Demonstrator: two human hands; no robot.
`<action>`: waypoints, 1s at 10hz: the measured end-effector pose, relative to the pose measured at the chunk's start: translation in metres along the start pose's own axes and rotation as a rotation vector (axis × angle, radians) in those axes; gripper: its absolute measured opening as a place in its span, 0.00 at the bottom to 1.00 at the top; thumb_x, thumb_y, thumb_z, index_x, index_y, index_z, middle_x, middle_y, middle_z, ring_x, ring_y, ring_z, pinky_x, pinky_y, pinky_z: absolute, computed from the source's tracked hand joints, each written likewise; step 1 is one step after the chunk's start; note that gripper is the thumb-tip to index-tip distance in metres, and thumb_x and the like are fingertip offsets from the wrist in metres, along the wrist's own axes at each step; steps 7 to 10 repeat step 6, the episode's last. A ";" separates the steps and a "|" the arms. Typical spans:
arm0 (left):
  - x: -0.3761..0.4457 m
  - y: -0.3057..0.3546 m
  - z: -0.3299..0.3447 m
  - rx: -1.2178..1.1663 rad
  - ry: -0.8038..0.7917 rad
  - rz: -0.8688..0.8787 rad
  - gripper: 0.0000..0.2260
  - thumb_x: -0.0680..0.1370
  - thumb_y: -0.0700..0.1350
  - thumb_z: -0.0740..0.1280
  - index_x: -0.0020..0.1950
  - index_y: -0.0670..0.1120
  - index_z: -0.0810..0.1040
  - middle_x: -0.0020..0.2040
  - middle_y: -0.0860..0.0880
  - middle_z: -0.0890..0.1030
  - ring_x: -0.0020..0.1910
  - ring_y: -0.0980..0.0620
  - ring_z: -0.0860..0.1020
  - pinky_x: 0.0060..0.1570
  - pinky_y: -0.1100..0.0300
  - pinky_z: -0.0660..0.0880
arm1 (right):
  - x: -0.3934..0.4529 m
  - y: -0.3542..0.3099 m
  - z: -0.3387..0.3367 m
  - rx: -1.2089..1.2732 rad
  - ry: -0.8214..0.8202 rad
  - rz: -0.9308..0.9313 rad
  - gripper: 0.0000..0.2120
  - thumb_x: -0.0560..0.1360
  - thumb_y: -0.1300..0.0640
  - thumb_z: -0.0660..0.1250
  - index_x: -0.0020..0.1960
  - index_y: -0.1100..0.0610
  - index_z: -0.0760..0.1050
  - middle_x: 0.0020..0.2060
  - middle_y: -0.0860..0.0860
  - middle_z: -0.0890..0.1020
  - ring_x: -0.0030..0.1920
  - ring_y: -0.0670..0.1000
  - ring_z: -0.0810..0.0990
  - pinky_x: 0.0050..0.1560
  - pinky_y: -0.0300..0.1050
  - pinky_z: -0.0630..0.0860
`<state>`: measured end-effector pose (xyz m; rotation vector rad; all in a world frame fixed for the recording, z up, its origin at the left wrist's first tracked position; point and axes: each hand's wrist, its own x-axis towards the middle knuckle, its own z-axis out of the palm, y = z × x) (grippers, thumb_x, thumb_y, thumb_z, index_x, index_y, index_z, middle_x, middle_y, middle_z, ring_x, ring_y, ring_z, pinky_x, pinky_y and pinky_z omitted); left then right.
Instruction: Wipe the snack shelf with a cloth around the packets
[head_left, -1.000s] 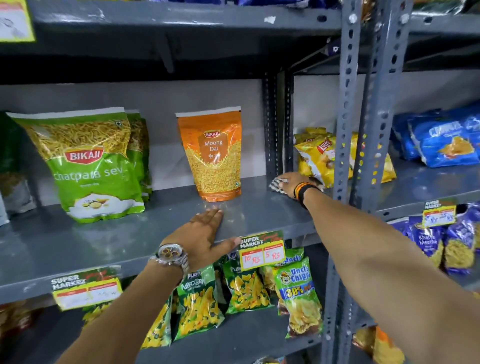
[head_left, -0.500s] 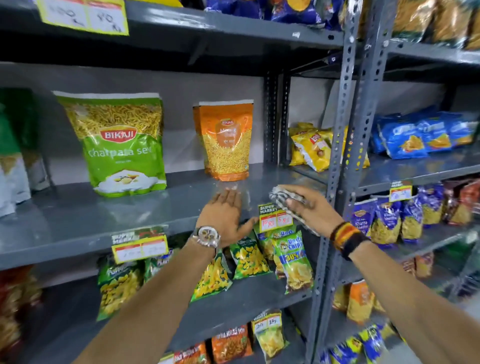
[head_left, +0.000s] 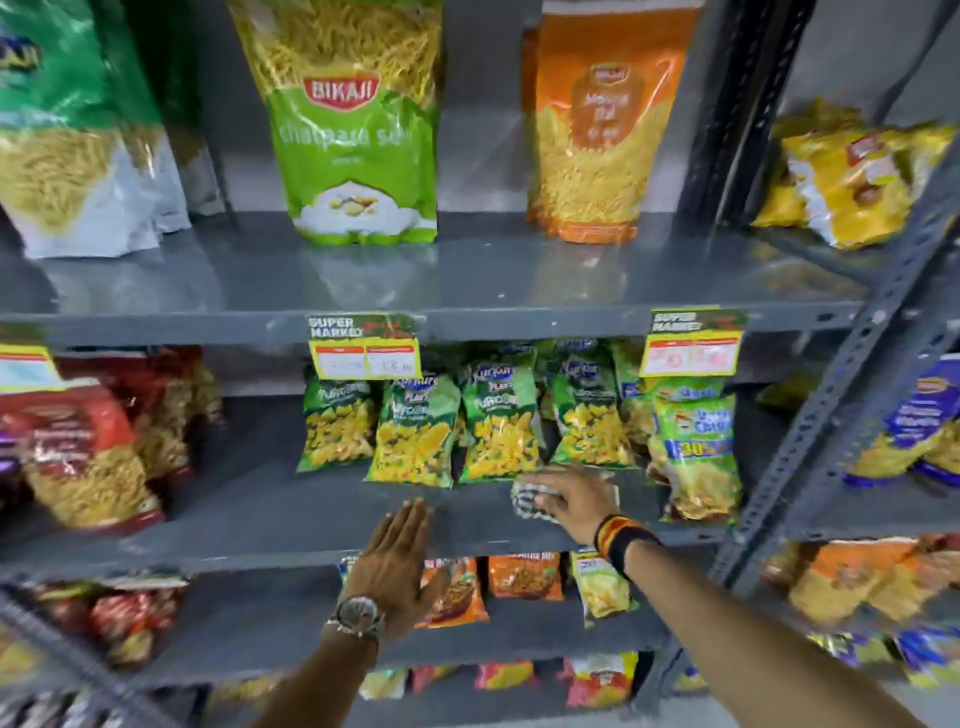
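A grey metal snack shelf (head_left: 291, 519) runs across the middle of the view. Small green corn-puff packets (head_left: 415, 431) stand in a row at its back. My right hand (head_left: 576, 499) presses a striped black-and-white cloth (head_left: 527, 504) onto the shelf just in front of those packets. A blue and green chips packet (head_left: 696, 457) stands right of the cloth. My left hand (head_left: 397, 561) rests flat with fingers together on the shelf's front edge, left of the cloth, holding nothing.
The shelf above (head_left: 467, 280) holds a green Bikaji sev bag (head_left: 358, 130) and an orange moong dal bag (head_left: 597, 130). Red packets (head_left: 88, 457) stand at the left. A perforated grey upright (head_left: 831, 405) stands at the right. Price tags (head_left: 363, 348) hang from the upper shelf's edge.
Both hands have dropped from the upper shelf to the shelf below. The cloth, which was lifted off the upper shelf, now lies pressed on the lower one. The view has tilted down.
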<state>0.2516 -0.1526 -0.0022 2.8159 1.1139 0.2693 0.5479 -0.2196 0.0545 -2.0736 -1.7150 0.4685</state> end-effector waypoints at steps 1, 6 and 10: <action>-0.003 -0.006 0.031 0.010 -0.025 -0.097 0.38 0.80 0.67 0.55 0.78 0.38 0.64 0.79 0.41 0.63 0.78 0.40 0.63 0.77 0.55 0.43 | 0.005 -0.004 0.037 -0.047 -0.050 -0.070 0.27 0.80 0.58 0.60 0.75 0.41 0.60 0.76 0.45 0.63 0.78 0.54 0.56 0.76 0.57 0.54; 0.002 0.017 0.008 0.027 -0.128 -0.111 0.44 0.77 0.72 0.41 0.82 0.41 0.47 0.83 0.43 0.47 0.82 0.43 0.46 0.78 0.52 0.37 | -0.014 -0.024 0.041 -0.336 -0.257 0.021 0.29 0.81 0.41 0.48 0.78 0.43 0.42 0.79 0.45 0.40 0.79 0.52 0.38 0.75 0.63 0.37; 0.002 0.017 0.008 0.027 -0.128 -0.111 0.44 0.77 0.72 0.41 0.82 0.41 0.47 0.83 0.43 0.47 0.82 0.43 0.46 0.78 0.52 0.37 | -0.014 -0.024 0.041 -0.336 -0.257 0.021 0.29 0.81 0.41 0.48 0.78 0.43 0.42 0.79 0.45 0.40 0.79 0.52 0.38 0.75 0.63 0.37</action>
